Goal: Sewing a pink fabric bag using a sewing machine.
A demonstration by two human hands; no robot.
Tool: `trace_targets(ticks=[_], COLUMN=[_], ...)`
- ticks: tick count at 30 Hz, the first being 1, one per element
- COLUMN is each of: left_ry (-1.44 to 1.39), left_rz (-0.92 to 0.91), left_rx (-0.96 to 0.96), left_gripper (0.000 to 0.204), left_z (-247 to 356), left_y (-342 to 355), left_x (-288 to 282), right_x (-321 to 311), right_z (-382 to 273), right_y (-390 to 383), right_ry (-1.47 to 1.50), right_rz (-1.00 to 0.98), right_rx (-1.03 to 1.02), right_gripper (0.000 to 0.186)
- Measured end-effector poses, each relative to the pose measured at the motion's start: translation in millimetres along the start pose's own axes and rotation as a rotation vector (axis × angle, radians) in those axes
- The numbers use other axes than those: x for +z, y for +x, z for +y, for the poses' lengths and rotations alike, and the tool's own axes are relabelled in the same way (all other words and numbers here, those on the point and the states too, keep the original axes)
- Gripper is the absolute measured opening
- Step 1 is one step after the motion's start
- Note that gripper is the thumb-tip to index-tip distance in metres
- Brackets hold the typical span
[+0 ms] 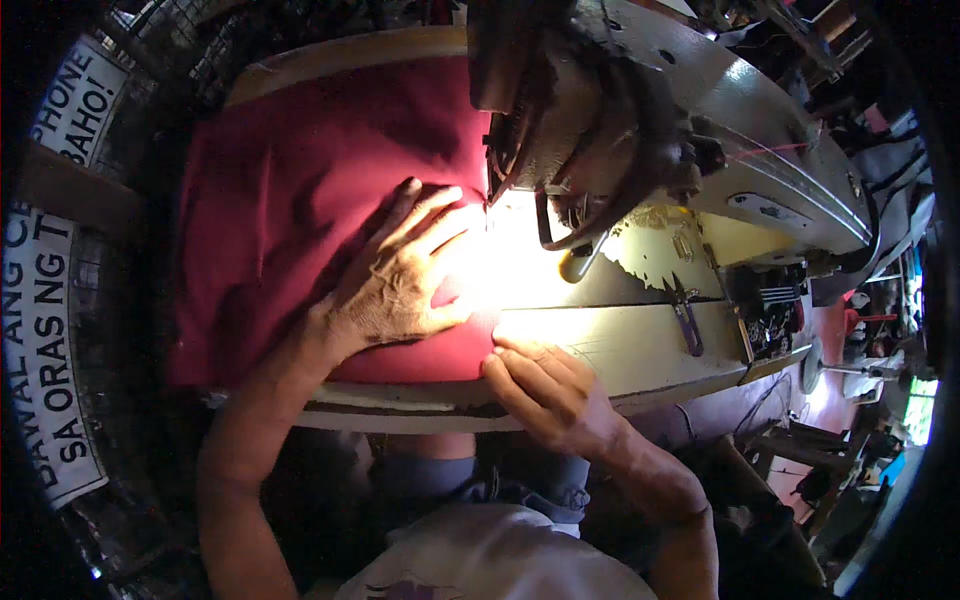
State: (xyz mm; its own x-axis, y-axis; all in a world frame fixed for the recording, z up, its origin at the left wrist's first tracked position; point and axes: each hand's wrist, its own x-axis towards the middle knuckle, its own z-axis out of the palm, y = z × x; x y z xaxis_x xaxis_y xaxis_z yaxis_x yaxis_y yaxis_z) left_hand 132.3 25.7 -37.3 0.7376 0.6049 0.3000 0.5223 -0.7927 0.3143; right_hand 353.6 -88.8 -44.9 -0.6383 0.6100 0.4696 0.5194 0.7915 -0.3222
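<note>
A dark red fabric (280,190) lies over the left part of the sewing table, reaching the needle area of a sewing machine (580,110), where a lamp lights it brightly. My left hand (390,275) rests flat on the fabric just left of the needle area, its fingers spread and pointing up toward it. My right hand (542,385) has its fingertips closed on the fabric's lower right corner near the front edge of the table.
Purple-handled snips (688,320) lie on the right side of the table (620,350), beside a dark tray of small items (775,310). Printed signs (55,370) hang at the left. A pedestal fan, cables and wooden furniture stand at the right.
</note>
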Motion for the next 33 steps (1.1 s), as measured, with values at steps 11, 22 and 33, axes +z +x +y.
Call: trace_targets(ticks=[11, 22, 33], left_ry=[0.120, 0.001, 0.073], left_rz=[-0.047, -0.040, -0.072], left_rx=[0.014, 0.034, 0.074], left_gripper=[0.042, 0.039, 0.043], left_z=[0, 16, -15], left_y=[-2, -14, 4], left_x=[-1, -2, -4], right_x=[-3, -3, 13], right_z=[26, 28, 54], right_y=[10, 8, 29], right_ry=[0.059, 0.058, -0.174], right_rz=[-0.099, -0.071, 0.030], right_rx=[0.090, 0.052, 0.084], right_gripper=[0.053, 0.053, 0.032])
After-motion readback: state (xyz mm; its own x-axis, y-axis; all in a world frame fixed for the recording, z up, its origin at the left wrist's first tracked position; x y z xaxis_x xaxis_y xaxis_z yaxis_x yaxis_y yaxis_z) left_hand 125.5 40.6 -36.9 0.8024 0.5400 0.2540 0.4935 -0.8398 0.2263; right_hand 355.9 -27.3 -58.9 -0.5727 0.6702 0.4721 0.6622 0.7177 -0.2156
